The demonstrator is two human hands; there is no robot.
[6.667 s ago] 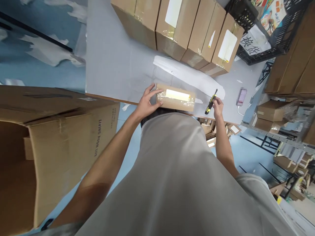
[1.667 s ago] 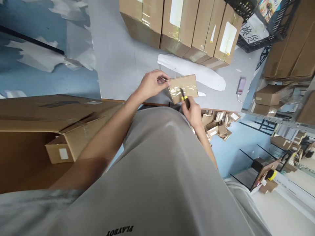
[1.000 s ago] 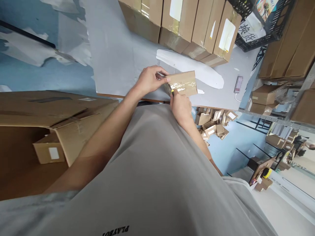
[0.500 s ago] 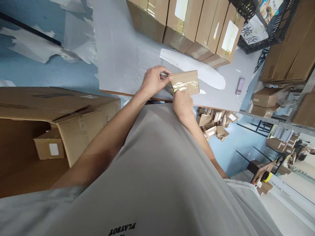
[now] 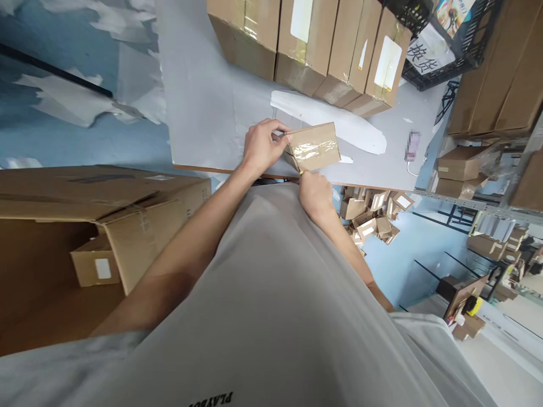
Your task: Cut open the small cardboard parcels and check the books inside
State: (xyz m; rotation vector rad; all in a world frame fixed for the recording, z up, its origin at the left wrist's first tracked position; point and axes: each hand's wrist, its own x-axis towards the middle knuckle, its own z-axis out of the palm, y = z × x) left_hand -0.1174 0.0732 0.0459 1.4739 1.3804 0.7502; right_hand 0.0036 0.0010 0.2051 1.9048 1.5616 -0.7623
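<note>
We hold the small taped cardboard box (image 5: 316,147) tilted near the grey table's (image 5: 199,113) front edge: left hand (image 5: 265,146) pinching its corner, right hand (image 5: 316,195) fisted around a mostly hidden tool (image 5: 301,173), likely a cutter. A slip could nick our left hand. The white sheet (image 5: 352,127) and cartons (image 5: 309,51) bound us beyond; tabletop stretches left.

Mid-frame, the left hand (image 5: 263,146) pinches the left end of a small taped carton (image 5: 314,147) over the grey table (image 5: 199,107), while the right hand (image 5: 316,195), below it, is closed around a mostly hidden tool (image 5: 301,173) showing a bit of yellow. 4 larger boxes (image 5: 303,68) line the top, a black crate (image 5: 479,48) sits at upper right, and 1 big open carton (image 5: 139,232) fills the lower left
</note>
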